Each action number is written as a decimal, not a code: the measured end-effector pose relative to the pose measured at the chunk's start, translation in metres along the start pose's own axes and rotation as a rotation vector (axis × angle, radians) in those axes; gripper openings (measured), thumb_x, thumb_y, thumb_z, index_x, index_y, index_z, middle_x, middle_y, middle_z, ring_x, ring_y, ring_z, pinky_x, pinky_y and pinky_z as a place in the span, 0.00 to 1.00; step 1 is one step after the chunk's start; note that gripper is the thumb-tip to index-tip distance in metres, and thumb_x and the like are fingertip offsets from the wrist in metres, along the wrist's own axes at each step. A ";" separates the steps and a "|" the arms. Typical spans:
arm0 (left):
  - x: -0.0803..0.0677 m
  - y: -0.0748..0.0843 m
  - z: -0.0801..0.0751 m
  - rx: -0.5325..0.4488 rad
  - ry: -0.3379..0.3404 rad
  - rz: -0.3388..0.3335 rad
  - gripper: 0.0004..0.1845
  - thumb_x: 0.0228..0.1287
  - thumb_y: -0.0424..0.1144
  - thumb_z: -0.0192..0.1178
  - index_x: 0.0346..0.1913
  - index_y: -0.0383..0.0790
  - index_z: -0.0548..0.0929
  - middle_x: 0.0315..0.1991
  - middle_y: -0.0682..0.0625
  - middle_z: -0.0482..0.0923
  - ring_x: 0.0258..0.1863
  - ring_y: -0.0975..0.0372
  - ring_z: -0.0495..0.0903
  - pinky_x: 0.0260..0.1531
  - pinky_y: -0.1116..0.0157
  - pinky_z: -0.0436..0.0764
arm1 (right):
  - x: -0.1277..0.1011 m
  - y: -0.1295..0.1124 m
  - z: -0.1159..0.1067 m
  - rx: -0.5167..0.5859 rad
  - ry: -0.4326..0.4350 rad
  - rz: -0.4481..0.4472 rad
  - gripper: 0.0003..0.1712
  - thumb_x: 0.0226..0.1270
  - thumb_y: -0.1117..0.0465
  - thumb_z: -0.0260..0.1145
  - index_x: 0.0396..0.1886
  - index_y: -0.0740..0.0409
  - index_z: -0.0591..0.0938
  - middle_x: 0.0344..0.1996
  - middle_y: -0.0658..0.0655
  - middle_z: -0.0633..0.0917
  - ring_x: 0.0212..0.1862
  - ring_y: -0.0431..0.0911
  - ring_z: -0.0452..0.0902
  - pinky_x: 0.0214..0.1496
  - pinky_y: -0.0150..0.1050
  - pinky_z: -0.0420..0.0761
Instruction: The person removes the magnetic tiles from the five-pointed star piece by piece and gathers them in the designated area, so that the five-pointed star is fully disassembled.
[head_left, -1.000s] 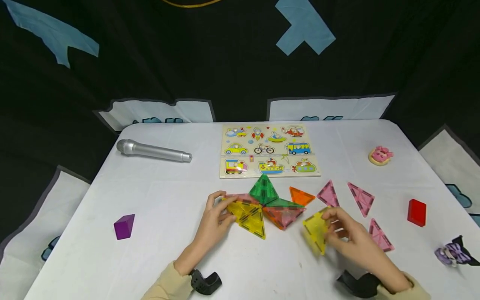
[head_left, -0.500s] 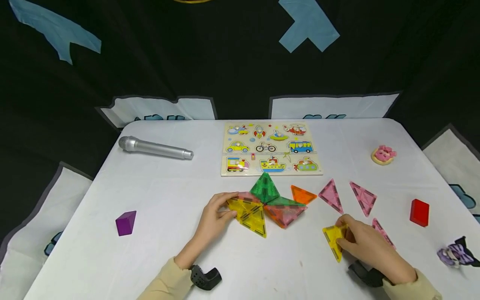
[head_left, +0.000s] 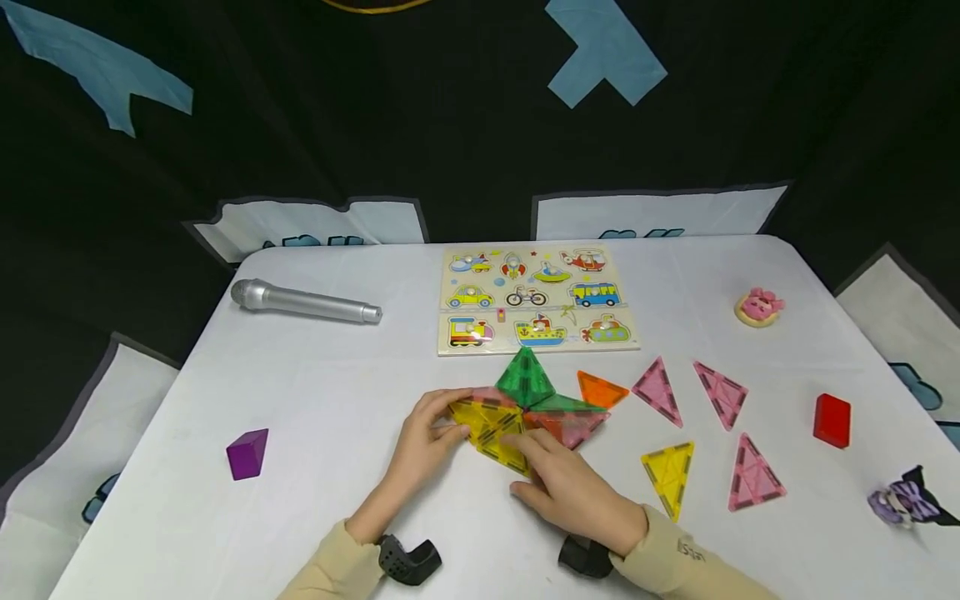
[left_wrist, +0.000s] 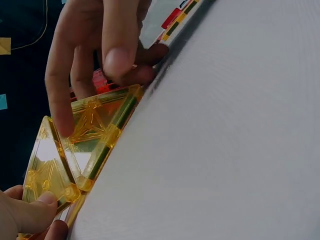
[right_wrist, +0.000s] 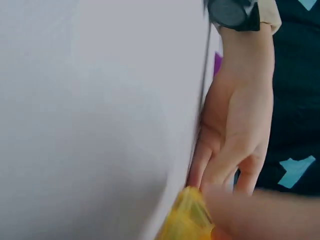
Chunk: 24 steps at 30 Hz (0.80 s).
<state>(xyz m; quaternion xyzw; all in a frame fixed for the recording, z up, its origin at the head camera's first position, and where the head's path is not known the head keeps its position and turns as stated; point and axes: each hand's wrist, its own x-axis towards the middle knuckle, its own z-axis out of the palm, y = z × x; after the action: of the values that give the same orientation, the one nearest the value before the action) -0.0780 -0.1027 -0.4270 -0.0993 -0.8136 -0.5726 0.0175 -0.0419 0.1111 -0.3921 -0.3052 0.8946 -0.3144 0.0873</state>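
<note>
Translucent magnetic tiles form a cluster at the table's middle, with yellow triangle tiles [head_left: 483, 423] at its left front. My left hand [head_left: 426, 437] pinches the left yellow tile [left_wrist: 45, 165], its thumb on the tile's face in the left wrist view. My right hand [head_left: 577, 492] reaches in from the right, fingertips on the other yellow tile [left_wrist: 95, 137] and its thumb apart from it. Behind stands a green tile peak [head_left: 527, 379]. Red and pink tiles [head_left: 566, 427] lean at the right, partly behind my right hand. In the right wrist view, a finger blurs across the bottom.
A loose yellow triangle tile [head_left: 669, 477] and pink triangle tiles [head_left: 756, 477] lie at right, an orange one [head_left: 602, 389] nearer the cluster. A vehicle puzzle board [head_left: 540, 300], silver microphone [head_left: 307, 302], purple block [head_left: 247, 454], red block [head_left: 832, 421] and small figures [head_left: 900, 504] surround them.
My right hand has put a yellow triangle tile down on the table at right, let go of it, and moved left to the cluster. My left hand has stayed at the cluster.
</note>
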 end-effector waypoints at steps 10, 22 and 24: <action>-0.004 0.000 0.001 -0.007 0.017 -0.021 0.25 0.51 0.20 0.61 0.54 0.36 0.75 0.49 0.40 0.68 0.46 0.50 0.73 0.40 0.69 0.76 | 0.001 0.004 0.011 0.201 0.123 0.007 0.23 0.55 0.68 0.66 0.50 0.50 0.74 0.43 0.46 0.75 0.34 0.39 0.67 0.36 0.33 0.71; -0.001 -0.002 -0.001 -0.053 0.022 -0.095 0.23 0.51 0.22 0.62 0.51 0.40 0.79 0.39 0.44 0.72 0.31 0.59 0.72 0.26 0.71 0.75 | -0.059 0.033 -0.037 0.368 0.008 0.078 0.18 0.55 0.59 0.67 0.46 0.50 0.74 0.31 0.48 0.76 0.26 0.37 0.69 0.27 0.32 0.72; 0.000 -0.001 -0.002 -0.079 0.014 -0.116 0.22 0.52 0.22 0.60 0.51 0.39 0.78 0.36 0.44 0.72 0.27 0.60 0.71 0.23 0.72 0.73 | -0.069 0.041 -0.043 0.358 -0.043 0.113 0.18 0.55 0.55 0.67 0.44 0.52 0.74 0.25 0.47 0.74 0.23 0.36 0.66 0.23 0.31 0.69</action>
<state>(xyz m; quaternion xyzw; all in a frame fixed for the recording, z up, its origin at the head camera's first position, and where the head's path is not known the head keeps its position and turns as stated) -0.0783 -0.1046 -0.4278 -0.0486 -0.7948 -0.6048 -0.0143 -0.0218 0.1996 -0.3865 -0.2406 0.8380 -0.4567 0.1771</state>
